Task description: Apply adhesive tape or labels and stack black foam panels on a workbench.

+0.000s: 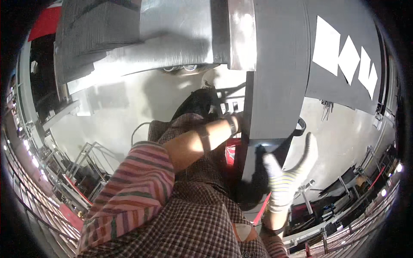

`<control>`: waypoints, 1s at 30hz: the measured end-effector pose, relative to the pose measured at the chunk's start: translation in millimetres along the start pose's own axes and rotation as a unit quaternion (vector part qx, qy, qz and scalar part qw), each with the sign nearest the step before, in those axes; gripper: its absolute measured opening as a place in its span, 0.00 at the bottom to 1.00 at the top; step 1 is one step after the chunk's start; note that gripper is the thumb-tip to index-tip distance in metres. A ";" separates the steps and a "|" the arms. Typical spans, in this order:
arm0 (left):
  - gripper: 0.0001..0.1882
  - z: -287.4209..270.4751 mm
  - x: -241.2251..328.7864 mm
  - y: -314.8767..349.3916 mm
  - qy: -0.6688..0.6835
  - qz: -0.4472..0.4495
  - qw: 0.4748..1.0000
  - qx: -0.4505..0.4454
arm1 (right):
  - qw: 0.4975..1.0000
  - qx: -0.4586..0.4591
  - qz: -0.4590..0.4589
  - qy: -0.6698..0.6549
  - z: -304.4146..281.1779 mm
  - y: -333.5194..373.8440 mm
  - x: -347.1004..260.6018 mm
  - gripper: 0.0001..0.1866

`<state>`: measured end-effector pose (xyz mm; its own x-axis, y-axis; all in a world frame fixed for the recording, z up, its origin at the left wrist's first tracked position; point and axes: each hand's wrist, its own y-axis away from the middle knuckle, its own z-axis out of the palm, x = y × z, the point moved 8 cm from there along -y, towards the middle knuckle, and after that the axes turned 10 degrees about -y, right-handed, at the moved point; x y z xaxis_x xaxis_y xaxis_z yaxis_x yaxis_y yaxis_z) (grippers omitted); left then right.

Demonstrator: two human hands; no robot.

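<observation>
A long grey panel (279, 86) runs from the top of the head view down toward me. My left forearm, in a striped sleeve, reaches across to the panel's left edge. My left hand (239, 121) is in shadow there, its fingers hidden. On the panel's right side is my right hand (287, 178), in a white striped glove, with thumb and fingers spread wide and nothing seen between them. A black loop (300, 127) sticks out of the panel's right edge, just above those fingers. A dark shadow falls on the panel near the thumb.
Large grey sheets (180, 30) stand at the upper left, beside a shiny metal strip (243, 36). White angular patches (326, 45) show on a dark board at the upper right. A red item (230, 154) sits below my left wrist. Metal frames (88, 157) stand at the left.
</observation>
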<state>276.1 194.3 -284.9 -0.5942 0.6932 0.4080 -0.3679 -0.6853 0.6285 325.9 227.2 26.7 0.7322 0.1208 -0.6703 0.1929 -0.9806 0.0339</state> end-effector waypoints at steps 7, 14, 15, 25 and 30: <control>0.13 -56.3 29.1 109.9 -0.119 -0.027 0.990 0.067 | 0.993 -0.010 0.071 0.096 44.6 29.8 -0.1 0.66; 0.17 55.0 142.5 235.7 -0.279 0.177 0.940 0.082 | 0.998 0.000 0.045 0.033 23.0 29.3 -4.4 0.60; 0.22 96.6 165.8 238.5 -0.644 0.312 0.693 0.087 | 0.999 -0.003 0.026 -0.023 14.8 28.3 -2.7 0.59; 0.36 77.6 107.6 180.4 -0.090 0.061 0.992 0.060 | 0.926 -0.251 -0.276 0.055 -25.2 -48.5 -50.9 0.13; 0.39 81.9 113.5 174.6 -0.282 0.037 0.956 0.071 | 0.934 -0.330 -0.129 0.038 37.2 -56.1 122.6 0.06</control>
<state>202.9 171.6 -74.7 -0.1199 0.6816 0.7218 -0.2144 -0.7277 0.6516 380.5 291.3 -84.9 0.6446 0.3760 -0.6657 0.7126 -0.6110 0.3449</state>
